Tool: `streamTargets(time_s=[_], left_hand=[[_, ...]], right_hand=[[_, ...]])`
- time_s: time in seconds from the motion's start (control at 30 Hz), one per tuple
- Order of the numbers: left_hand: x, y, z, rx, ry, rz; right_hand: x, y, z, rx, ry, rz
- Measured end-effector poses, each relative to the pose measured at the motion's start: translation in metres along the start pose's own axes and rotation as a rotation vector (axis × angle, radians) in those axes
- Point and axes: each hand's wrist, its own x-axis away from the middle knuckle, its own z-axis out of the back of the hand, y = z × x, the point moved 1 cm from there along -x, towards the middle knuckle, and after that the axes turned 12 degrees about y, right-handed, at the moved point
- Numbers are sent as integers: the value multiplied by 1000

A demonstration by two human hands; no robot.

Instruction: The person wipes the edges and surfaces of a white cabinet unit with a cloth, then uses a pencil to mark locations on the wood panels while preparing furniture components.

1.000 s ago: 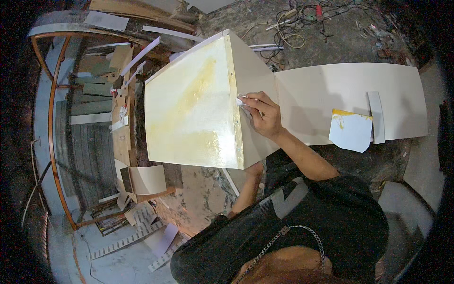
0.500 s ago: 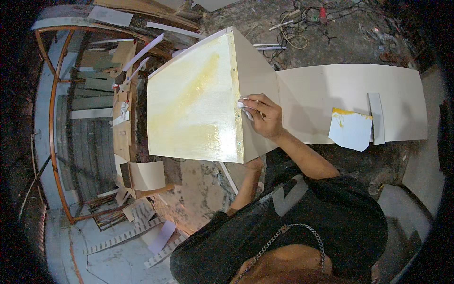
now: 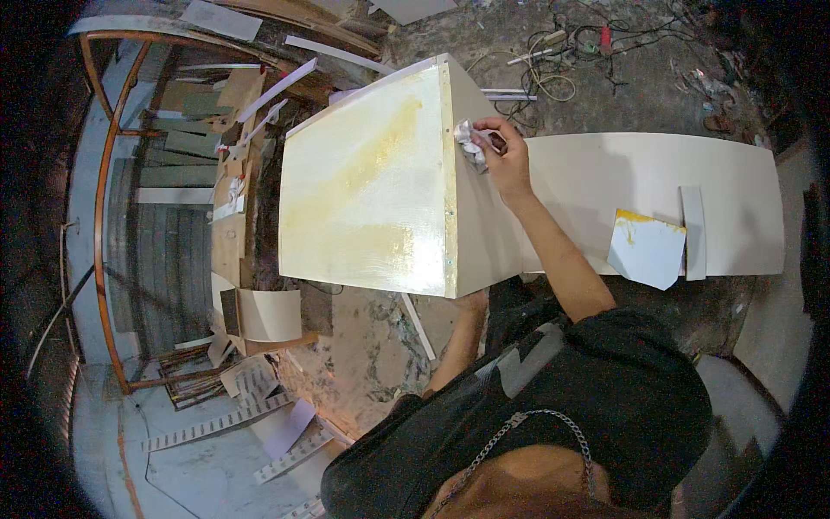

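Note:
A pale boxy cabinet (image 3: 372, 190) stands in front of me, its top face glossy with yellow glue streaks. My right hand (image 3: 501, 156) is closed on a crumpled white rag (image 3: 469, 143) and presses it against the cabinet's right top edge, near the far corner. My left forearm reaches up to the cabinet's near lower corner, where my left hand (image 3: 474, 303) touches the underside. Its fingers are hidden beneath the cabinet.
A long pale board (image 3: 735, 199) lies to the right with a glue-smeared paper sheet (image 3: 646, 249) and a narrow strip (image 3: 693, 232) on it. Cables and tools (image 3: 562, 52) litter the far floor. Wood offcuts and a metal frame (image 3: 104, 216) crowd the left.
My right hand has slid with the rag along the cabinet's edge, away from me toward the far corner. My left arm has stayed at the near corner.

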Motion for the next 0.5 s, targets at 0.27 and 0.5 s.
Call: streamTargets(time_s=[0.27,0.5], left_hand=[[8,-3,7,45,19,43],[12,-4,10,39,13,65]], right_hand=[[19,-28,-4,142,49,287],[20,-18,-5,115,98,331]])
